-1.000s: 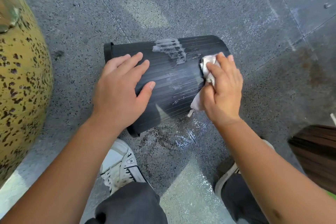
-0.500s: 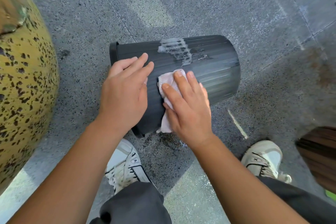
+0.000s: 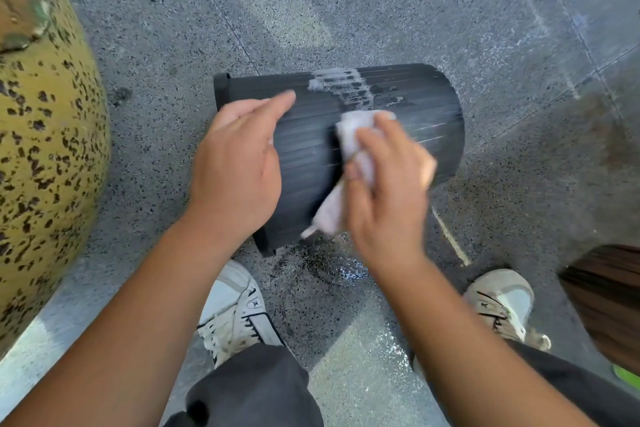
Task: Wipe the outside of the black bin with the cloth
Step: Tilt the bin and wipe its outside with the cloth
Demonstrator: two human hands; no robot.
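Head view shows the black bin [image 3: 398, 135] lying on its side on the speckled floor [image 3: 381, 10], its open rim to the left. It looks light and hard, with ribs, and round, so it could roll. A good place to hold it is near the rim. The left hand [image 3: 239, 163] rests flat on the bin there, fingers straight. The right hand [image 3: 384, 191] curls around the pale cloth [image 3: 353, 142] and presses it on the bin's middle. The soft cloth bends easily. A white foamy smear [image 3: 343, 85] sits higher up, not wiped yet. White shoes [image 3: 239, 315] stand below. A big yellow spotted pot [image 3: 45, 149] is on the left.
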